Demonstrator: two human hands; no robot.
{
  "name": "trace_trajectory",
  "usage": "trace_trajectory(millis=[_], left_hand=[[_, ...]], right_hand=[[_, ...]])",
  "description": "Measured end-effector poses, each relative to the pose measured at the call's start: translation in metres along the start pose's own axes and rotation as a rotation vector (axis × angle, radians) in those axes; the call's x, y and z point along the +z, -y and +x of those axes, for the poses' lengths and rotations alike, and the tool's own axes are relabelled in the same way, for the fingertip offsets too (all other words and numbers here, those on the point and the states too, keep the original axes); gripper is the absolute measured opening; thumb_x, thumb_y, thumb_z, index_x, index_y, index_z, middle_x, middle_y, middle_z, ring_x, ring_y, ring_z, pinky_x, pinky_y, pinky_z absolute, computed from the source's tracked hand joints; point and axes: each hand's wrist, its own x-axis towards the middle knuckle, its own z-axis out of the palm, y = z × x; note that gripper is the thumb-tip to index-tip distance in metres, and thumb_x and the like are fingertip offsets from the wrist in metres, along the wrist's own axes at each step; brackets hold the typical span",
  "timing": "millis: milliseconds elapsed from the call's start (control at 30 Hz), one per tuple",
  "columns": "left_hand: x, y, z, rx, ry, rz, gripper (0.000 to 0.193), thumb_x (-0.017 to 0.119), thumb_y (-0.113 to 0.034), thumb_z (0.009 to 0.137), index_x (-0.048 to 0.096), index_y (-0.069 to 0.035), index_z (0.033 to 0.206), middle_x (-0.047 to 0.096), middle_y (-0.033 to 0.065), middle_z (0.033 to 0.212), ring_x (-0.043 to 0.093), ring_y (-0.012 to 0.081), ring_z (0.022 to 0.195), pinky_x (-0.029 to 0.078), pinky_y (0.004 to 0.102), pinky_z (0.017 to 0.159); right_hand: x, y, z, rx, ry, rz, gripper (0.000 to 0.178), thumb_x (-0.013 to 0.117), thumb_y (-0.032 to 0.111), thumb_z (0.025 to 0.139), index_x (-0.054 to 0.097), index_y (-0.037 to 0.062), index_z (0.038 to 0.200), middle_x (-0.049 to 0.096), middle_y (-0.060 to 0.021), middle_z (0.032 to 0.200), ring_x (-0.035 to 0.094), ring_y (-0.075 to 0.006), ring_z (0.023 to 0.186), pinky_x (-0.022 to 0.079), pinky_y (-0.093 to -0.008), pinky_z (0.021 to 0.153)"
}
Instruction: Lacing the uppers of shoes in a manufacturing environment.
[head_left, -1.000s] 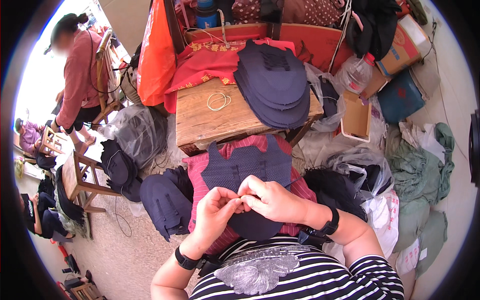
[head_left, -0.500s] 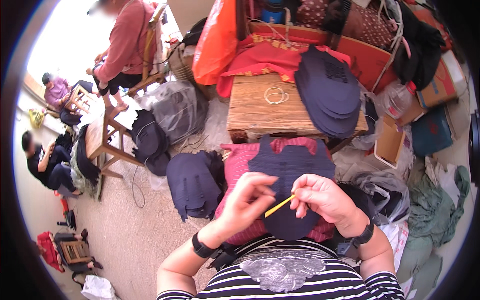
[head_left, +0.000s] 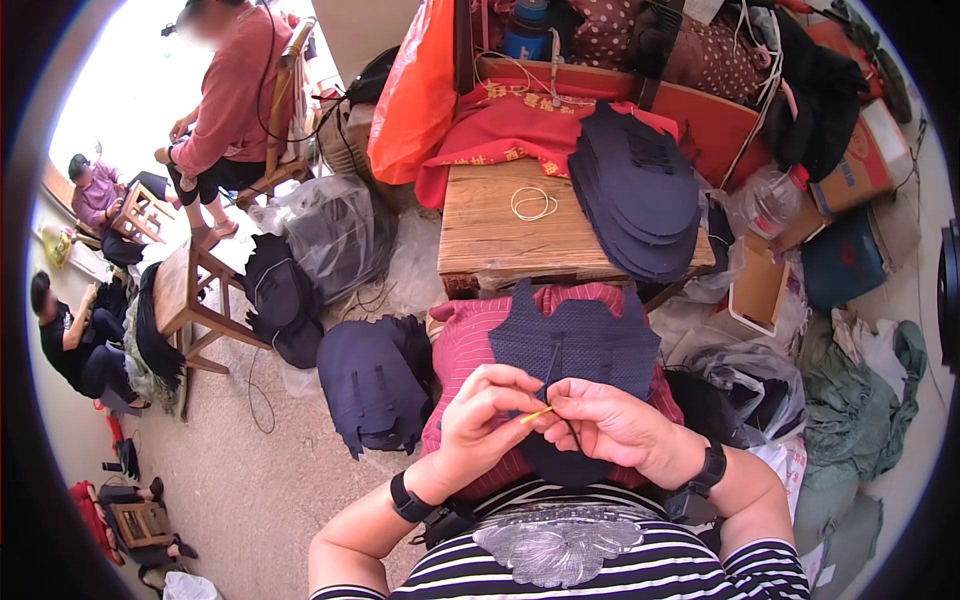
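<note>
A navy knitted piece with a textured surface lies over a maroon striped cushion on my lap. Above it my hands meet, with a slim yellow stick-like tool between their fingertips. My right hand pinches the tool near one end. Closed at the other end are the thumb and fingers of my left hand. A dark strand runs up from the fingers over the knitted piece, and a short dark length hangs below the right fingertips. The tool's exact kind is too small to make out.
A wooden table ahead holds stacked navy pieces, a loop of pale cord and red cloth. More navy pieces stand at my left. Bags and boxes crowd the right. Several people sit at the far left.
My left hand has moved in to meet the right, and its fingers have closed at the yellow tool. A dark strand now shows at the fingers. The view has shifted slightly.
</note>
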Motion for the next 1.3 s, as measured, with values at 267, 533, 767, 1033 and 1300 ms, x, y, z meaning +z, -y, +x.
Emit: trace_trajectory(millis=[267, 533, 767, 1033, 1300], left_hand=[[0.001, -0.012, 0.014, 0.187, -0.051, 0.255, 0.017, 0.074, 0.004, 0.079, 0.067, -0.004, 0.093, 0.067, 0.0184, 0.123, 0.064, 0.0370, 0.116, 0.044, 0.0571, 0.110], [-0.009, 0.005, 0.008, -0.198, -0.240, -0.325, 0.015, 0.043, -0.013, 0.112, 0.055, -0.004, 0.114, 0.061, 0.0030, 0.074, 0.065, 0.0152, 0.076, 0.050, 0.0512, 0.107], [-0.105, -0.005, 0.053, -0.199, -0.926, -0.393, 0.025, 0.053, -0.024, 0.111, 0.059, -0.003, 0.122, 0.053, -0.0015, 0.085, 0.042, 0.0045, 0.062, 0.042, 0.0210, 0.056], [-0.025, 0.011, 0.036, -0.020, -0.011, 0.551, 0.017, 0.068, 0.007, 0.091, 0.070, -0.001, 0.106, 0.054, 0.0057, 0.093, 0.054, 0.0146, 0.082, 0.046, 0.0236, 0.068], [0.014, 0.023, 0.038, -0.087, 0.047, 0.595, 0.014, 0.073, 0.004, 0.087, 0.069, -0.001, 0.099, 0.058, 0.0123, 0.092, 0.063, 0.0271, 0.078, 0.053, 0.0345, 0.068]], right_hand=[[0.006, -0.003, -0.003, 0.002, 0.097, -0.251, 0.022, 0.057, 0.012, 0.107, 0.058, -0.0011, 0.125, 0.069, -0.0156, 0.119, 0.071, -0.0251, 0.110, 0.057, -0.0381, 0.098], [0.020, 0.004, 0.001, -0.248, 0.361, -1.146, 0.040, 0.060, 0.013, 0.103, 0.053, -0.0040, 0.138, 0.069, -0.0173, 0.124, 0.068, -0.0222, 0.116, 0.054, -0.0355, 0.100], [-0.011, 0.029, -0.036, -0.432, 0.666, -1.538, 0.042, 0.060, 0.025, 0.104, 0.058, -0.0019, 0.137, 0.070, -0.0185, 0.120, 0.069, -0.0324, 0.108, 0.054, -0.0400, 0.093], [-0.052, 0.073, -0.054, -0.718, -0.656, -1.178, 0.034, 0.073, 0.030, 0.099, 0.063, 0.0005, 0.112, 0.067, -0.0042, 0.089, 0.065, -0.0107, 0.078, 0.054, -0.0269, 0.071], [-0.078, 0.019, -0.038, -0.846, -0.669, -1.194, 0.043, 0.071, 0.026, 0.099, 0.054, -0.0020, 0.126, 0.071, -0.0137, 0.100, 0.069, -0.0203, 0.093, 0.054, -0.0357, 0.085]])
